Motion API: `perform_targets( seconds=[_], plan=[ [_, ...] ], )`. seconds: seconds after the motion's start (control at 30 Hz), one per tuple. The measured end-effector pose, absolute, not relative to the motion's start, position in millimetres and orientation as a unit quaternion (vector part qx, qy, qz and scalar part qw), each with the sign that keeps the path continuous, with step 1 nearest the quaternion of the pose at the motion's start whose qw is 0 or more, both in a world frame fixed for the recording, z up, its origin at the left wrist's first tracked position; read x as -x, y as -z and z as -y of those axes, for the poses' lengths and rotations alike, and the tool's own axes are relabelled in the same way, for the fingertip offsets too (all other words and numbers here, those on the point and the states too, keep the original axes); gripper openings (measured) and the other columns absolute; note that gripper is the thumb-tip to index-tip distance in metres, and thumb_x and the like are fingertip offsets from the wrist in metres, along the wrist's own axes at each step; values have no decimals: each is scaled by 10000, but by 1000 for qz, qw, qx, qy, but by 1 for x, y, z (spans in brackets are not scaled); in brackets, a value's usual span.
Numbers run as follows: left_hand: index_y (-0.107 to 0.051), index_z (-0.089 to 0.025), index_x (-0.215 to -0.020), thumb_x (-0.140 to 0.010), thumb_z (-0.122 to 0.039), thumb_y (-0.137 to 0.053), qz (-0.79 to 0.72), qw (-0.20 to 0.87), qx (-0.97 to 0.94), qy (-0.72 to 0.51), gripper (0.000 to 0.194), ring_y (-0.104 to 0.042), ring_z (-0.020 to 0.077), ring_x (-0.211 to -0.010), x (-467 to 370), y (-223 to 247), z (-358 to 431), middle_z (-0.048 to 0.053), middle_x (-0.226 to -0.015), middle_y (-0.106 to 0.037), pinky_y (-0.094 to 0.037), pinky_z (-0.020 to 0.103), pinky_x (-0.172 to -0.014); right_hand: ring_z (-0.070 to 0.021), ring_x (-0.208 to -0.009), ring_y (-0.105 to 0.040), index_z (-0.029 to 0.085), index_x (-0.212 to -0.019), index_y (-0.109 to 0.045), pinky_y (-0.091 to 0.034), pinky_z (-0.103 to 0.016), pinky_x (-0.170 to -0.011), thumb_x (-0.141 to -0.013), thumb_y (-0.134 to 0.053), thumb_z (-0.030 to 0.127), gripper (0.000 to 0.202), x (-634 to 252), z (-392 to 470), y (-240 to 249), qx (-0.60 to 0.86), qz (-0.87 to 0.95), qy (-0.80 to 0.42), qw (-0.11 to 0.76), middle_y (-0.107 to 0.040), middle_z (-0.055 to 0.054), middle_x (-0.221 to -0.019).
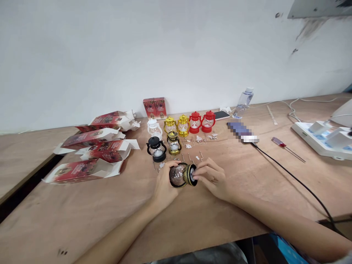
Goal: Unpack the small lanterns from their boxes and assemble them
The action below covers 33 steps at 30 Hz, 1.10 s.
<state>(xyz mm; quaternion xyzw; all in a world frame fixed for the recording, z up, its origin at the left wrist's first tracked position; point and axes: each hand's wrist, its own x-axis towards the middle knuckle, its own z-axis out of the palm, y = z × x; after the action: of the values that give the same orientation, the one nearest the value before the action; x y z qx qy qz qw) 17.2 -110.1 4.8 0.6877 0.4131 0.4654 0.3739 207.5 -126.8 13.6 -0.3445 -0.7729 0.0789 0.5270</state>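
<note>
My left hand (166,180) is closed around a small black and bronze lantern (178,175), held tilted on its side above the front of the table. The lantern's base faces right. At that base are the bent fingers of my right hand (211,176), pinched together; whether they hold some small part there is hidden. Just beyond my hands stand a black lantern (156,149) and a second bronze lantern (174,143). Bent metal wires (201,156) and small white scraps (188,146) lie near them.
Behind stand a white lantern (154,128), gold lanterns (183,125) and red lanterns (208,121). Opened red boxes (85,170) lie left. Rightward are a water bottle (243,102), a phone (239,130) with a black cable (286,168), a screwdriver (287,148) and a power strip (310,141).
</note>
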Motion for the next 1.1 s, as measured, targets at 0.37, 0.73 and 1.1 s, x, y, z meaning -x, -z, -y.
perform_targets(
  seconds=[0.37, 0.73, 1.1],
  plan=[
    [-436, -223, -1010, -625, -105, -663, -407, 254, -767, -425, 463, -593, 240, -999, -16, 0, 110, 82, -1099, -606, -447, 396, -856, -130, -684, -575, 192, -824, -613, -480, -256, -614, -821, -590, 156, 43, -207, 125, -12, 316, 772, -116, 539, -608, -26, -731],
    [-420, -220, -1029, -625, -100, -643, -410, 245, -771, -421, 477, -595, 237, -1006, -15, 3, 108, 80, -1093, -593, -462, 400, -858, -131, -703, -543, 184, -863, -579, -469, -251, -630, -824, -593, 207, 48, -207, 124, -9, 359, 752, -155, 531, -584, -29, -771],
    [-416, -219, -1029, -610, -89, -637, -413, 280, -751, -432, 491, -588, 232, -1006, -16, 7, 107, 83, -1098, -586, -467, 390, -850, -147, -762, -574, 189, -897, -608, -484, -289, -679, -824, -592, 179, 75, -211, 122, -8, 325, 782, -96, 524, -597, -52, -830]
  ],
)
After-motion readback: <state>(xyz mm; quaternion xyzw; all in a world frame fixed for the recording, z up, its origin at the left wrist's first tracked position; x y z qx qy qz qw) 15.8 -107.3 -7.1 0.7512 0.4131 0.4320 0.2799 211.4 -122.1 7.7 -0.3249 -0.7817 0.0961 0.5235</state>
